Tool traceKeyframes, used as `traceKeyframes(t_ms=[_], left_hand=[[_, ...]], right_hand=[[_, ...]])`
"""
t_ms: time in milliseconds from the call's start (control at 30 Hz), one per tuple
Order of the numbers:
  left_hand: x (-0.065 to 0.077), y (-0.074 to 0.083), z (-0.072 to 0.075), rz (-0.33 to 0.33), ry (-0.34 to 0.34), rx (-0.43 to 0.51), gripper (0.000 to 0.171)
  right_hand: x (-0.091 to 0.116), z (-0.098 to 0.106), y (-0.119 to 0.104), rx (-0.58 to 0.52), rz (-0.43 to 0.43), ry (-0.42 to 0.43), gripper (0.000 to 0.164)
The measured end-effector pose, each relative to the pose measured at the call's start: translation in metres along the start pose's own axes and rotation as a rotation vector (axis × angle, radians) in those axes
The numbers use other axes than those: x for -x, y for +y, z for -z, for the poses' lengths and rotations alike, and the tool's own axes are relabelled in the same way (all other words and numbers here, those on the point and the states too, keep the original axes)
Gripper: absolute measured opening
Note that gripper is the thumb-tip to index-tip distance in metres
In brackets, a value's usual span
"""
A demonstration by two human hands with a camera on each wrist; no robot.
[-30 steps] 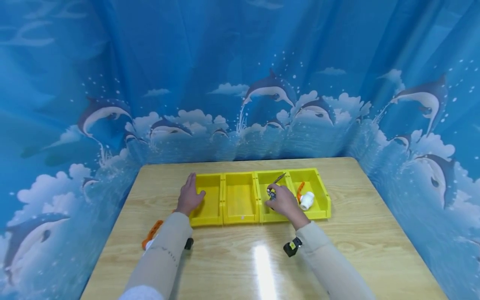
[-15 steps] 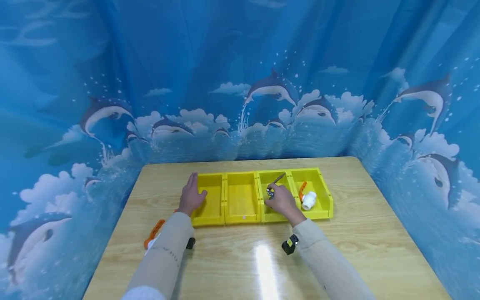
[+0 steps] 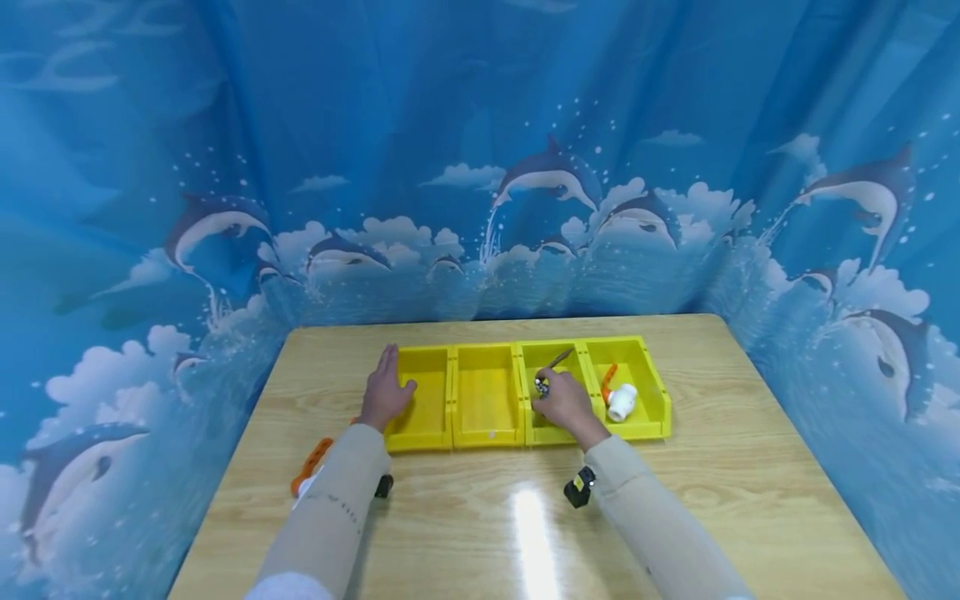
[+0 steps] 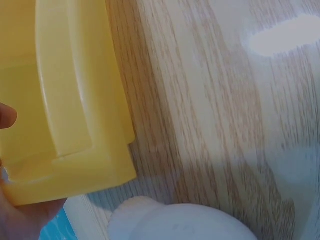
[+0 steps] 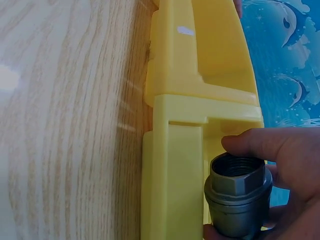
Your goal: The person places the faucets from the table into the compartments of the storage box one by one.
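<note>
In the head view my left hand (image 3: pixel 385 393) lies along the outer left wall of the leftmost yellow bin (image 3: pixel 423 442), fingers straight and thumb reaching over the inside. My right hand (image 3: pixel 566 402) is over the third yellow bin (image 3: pixel 534 433) and grips a dark metal ball valve (image 5: pixel 237 192). Its hexagonal, threaded open end shows in the right wrist view, between thumb and fingers. A thin brownish lever (image 3: pixel 559 358) sticks out beyond the hand. The fingers hide much of the valve body.
The rightmost bin (image 3: pixel 654 427) holds a white plastic valve (image 3: pixel 622 402) with an orange handle (image 3: pixel 608 379). Beside my left forearm lies another orange handle (image 3: pixel 311 467) with a white part (image 4: pixel 182 225), partly hidden. A dolphin-print curtain (image 3: pixel 450 125) surrounds the wooden table (image 3: pixel 465 517).
The head view has shifted slightly, so everything appears a little further right. Both hands keep nearly the same place at the bins, and the metal ball valve stays in my right hand.
</note>
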State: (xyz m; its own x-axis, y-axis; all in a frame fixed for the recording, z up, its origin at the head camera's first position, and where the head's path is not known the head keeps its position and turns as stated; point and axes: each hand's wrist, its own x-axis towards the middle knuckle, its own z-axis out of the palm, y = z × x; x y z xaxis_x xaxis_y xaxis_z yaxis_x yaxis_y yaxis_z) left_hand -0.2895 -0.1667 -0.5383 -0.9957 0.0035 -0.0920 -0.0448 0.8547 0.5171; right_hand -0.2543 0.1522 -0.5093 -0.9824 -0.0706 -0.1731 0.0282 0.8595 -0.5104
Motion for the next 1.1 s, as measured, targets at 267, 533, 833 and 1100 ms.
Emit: traceKeyframes(t_ms=[267, 533, 833, 1100], left_hand=[[-0.002, -0.003, -0.004, -0.011, 0.022, -0.031, 0.078], [-0.002, -0.001, -0.003, 0.003, 0.001, -0.024, 0.078], [-0.001, -0.002, -0.003, -0.001, 0.0, -0.024, 0.079], [-0.002, -0.003, -0.005, -0.006, 0.013, -0.031, 0.079]], right_hand=[[-0.002, -0.002, 0.0, 0.015, -0.02, -0.02, 0.047], [-0.005, -0.008, 0.003, 0.02, -0.021, -0.027, 0.042], [-0.006, -0.017, 0.007, 0.048, -0.006, -0.028, 0.04], [-0.005, -0.02, 0.008, 0.065, -0.005, -0.022, 0.04]])
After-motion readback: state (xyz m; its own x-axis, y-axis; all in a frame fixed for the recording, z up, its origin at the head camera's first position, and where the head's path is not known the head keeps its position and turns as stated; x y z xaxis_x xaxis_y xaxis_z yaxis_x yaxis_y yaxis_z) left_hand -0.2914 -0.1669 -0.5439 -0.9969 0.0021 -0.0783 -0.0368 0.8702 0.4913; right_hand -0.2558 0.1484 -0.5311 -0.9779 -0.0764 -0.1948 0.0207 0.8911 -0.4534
